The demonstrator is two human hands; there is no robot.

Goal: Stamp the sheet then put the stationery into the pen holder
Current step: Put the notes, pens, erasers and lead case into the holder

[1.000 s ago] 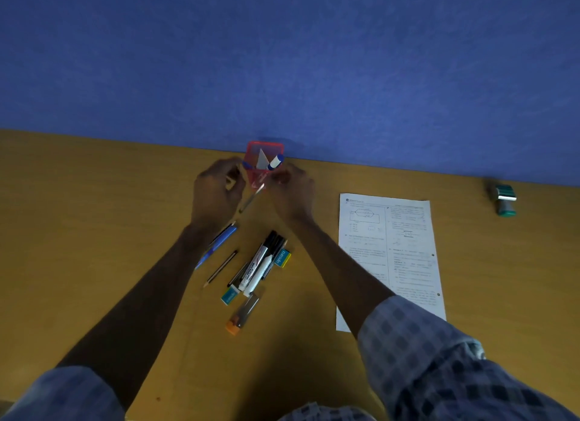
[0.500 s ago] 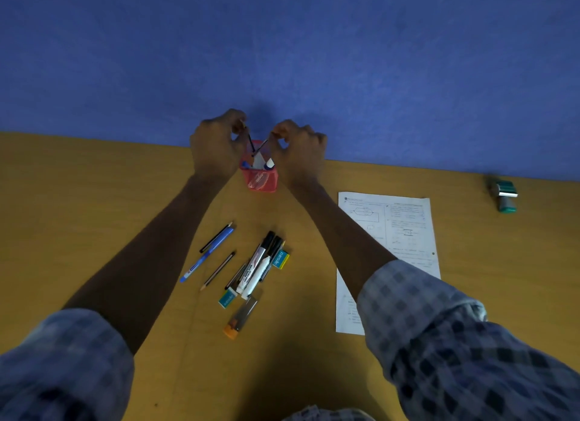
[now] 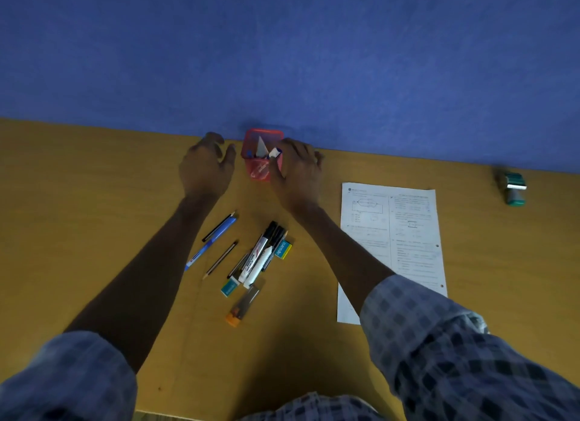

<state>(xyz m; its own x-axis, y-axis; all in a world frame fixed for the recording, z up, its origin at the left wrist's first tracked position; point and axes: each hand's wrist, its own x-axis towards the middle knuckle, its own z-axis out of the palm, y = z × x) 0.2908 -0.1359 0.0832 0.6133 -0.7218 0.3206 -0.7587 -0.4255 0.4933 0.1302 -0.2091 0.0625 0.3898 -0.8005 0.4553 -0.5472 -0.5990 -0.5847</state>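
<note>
The red mesh pen holder [image 3: 262, 171] stands at the desk's far edge against the blue wall, with a white triangular piece and blue-capped items inside. My left hand [image 3: 205, 168] hovers just left of it, fingers spread and empty. My right hand [image 3: 298, 174] is at the holder's right side, thumb against its wall, nothing in the fingers. Nearer me lie a blue pen [image 3: 216, 243], a pencil [image 3: 221, 259], black-capped markers [image 3: 260, 257], two erasers [image 3: 283, 249] [image 3: 229, 287] and an orange-capped lead case [image 3: 243, 304]. The printed sheet [image 3: 405, 232] lies right of my right forearm.
A green self-inking stamp [image 3: 513, 188] lies on its side at the far right of the yellow desk [image 3: 94, 216], near the wall. My checked sleeves fill the lower corners. The desk's near edge runs along the bottom.
Both hands held thin pencils above the holder half a second ago. They have dropped down to either side of it and hold nothing now.
</note>
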